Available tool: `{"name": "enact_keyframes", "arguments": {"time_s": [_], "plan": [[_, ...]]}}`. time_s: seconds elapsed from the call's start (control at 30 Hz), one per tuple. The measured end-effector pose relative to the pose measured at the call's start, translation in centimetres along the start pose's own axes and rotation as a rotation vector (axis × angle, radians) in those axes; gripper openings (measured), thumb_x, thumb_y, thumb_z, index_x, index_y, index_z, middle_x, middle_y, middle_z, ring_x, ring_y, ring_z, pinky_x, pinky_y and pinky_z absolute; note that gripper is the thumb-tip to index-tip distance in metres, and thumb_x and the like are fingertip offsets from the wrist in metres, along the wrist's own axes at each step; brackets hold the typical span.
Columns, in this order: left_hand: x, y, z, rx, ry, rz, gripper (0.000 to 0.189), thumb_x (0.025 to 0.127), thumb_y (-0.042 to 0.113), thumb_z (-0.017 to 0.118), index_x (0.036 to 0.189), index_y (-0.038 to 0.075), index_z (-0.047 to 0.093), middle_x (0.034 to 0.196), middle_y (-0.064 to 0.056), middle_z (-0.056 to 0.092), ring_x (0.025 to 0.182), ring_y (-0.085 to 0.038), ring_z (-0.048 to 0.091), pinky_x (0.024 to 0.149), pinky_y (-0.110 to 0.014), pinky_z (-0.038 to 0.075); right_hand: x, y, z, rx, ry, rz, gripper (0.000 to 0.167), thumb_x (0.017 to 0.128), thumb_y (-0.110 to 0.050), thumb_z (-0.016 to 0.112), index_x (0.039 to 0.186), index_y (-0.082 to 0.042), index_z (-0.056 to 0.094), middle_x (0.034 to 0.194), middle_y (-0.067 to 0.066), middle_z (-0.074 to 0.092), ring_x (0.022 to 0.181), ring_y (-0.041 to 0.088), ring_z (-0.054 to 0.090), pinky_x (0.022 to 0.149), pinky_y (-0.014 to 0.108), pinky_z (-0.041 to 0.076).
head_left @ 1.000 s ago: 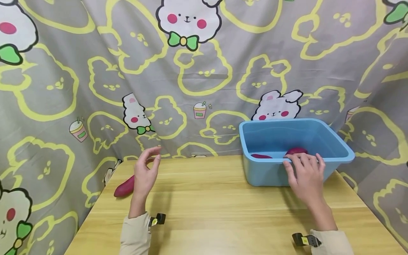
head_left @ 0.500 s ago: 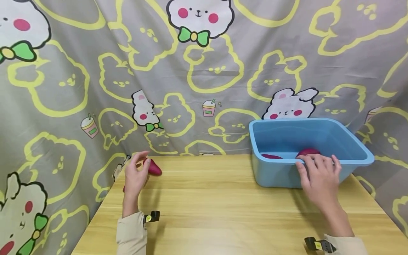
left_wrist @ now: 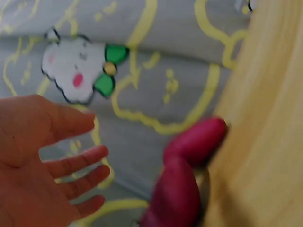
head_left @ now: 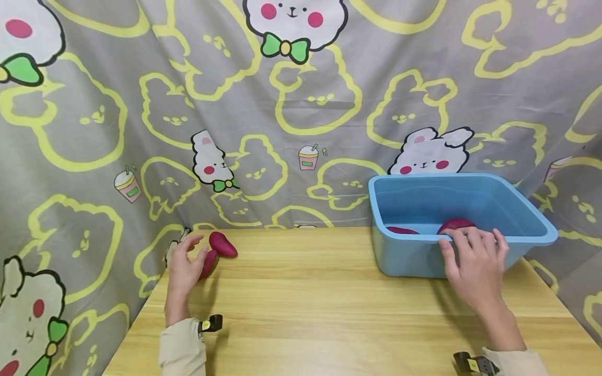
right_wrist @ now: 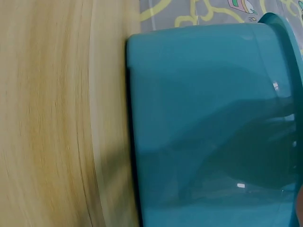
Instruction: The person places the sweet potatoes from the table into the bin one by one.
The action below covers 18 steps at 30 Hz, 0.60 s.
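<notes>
Two purple-red sweet potatoes lie at the table's back left, one (head_left: 223, 245) behind the other (head_left: 208, 263). My left hand (head_left: 183, 266) hovers just left of the nearer one, thumb and fingers apart, holding nothing. In the left wrist view, that hand (left_wrist: 28, 161) is spread beside the nearer sweet potato (left_wrist: 175, 194), with a gap between. On the right stands a blue plastic bin (head_left: 409, 261). My right hand (head_left: 475, 271) grips its front rim, fingers hooked over the top and thumb outside. Inside lie two more sweet potatoes, one left (head_left: 402, 230), one (head_left: 456, 224) partly behind my fingers.
A wooden table (head_left: 310, 313) carries everything. Behind it and along both sides hangs a grey curtain (head_left: 324, 115) with cartoon prints, close to the table's back edge. The bin's wall (right_wrist: 208, 94) fills most of the right wrist view.
My left hand has moved left, uncovering the two sweet potatoes that it had partly hidden. The right hand stays at the bin's rim. The head view has shifted a little.
</notes>
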<state>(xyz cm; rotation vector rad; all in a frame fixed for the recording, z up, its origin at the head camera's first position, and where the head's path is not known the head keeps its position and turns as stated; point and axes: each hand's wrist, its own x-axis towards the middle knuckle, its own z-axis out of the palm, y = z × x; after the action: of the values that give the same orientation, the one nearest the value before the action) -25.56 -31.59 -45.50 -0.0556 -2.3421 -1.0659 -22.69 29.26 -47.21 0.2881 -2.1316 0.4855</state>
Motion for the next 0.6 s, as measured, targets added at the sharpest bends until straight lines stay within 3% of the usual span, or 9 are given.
{"name": "enact_keyframes", "arguments": {"time_s": [0.2,0.3,0.47,0.6], "plan": [[-0.5,-2.8,-0.8,0.038,-0.028,-0.113,0.036,0.098,0.007,0.067,0.132,-0.004,0.06,0.128,-0.031,0.059,0.121,-0.05,0.052,0.102,-0.061,0.037,0.5,-0.4,-0.3,-0.001,-0.025,0.008,0.05,0.104,-0.044,0.049,0.112,0.001,0.068,0.109,0.026,0.059,0.112,0.05,0.045,0.117,0.066,0.01],[-0.6,-3.6,-1.2,0.06,-0.053,-0.156,0.042,0.099,0.014,0.067,0.136,-0.002,0.057,0.132,-0.031,0.056,0.124,-0.051,0.049,0.104,-0.061,0.037,0.8,-0.6,-0.6,0.004,-0.054,0.024,0.043,0.104,-0.039,0.052,0.112,0.0,0.068,0.109,0.025,0.059,0.113,0.049,0.044,0.117,0.065,0.009],[-0.9,-4.4,-1.4,0.114,-0.162,-0.207,0.053,0.1,0.022,0.068,0.142,-0.004,0.05,0.139,-0.036,0.048,0.129,-0.052,0.043,0.106,-0.063,0.035,0.9,-0.8,-1.0,0.015,-0.086,0.047,0.038,0.103,-0.036,0.055,0.112,-0.001,0.068,0.106,0.022,0.059,0.113,0.048,0.045,0.116,0.066,0.01],[-1.1,-5.1,-0.8,0.142,-0.24,-0.241,0.056,0.1,0.021,0.069,0.144,-0.006,0.048,0.141,-0.039,0.045,0.13,-0.052,0.044,0.107,-0.061,0.036,0.7,-0.6,-0.9,0.022,-0.065,0.047,0.039,0.103,-0.036,0.055,0.111,0.0,0.068,0.104,0.022,0.058,0.111,0.048,0.045,0.115,0.067,0.01]]}}
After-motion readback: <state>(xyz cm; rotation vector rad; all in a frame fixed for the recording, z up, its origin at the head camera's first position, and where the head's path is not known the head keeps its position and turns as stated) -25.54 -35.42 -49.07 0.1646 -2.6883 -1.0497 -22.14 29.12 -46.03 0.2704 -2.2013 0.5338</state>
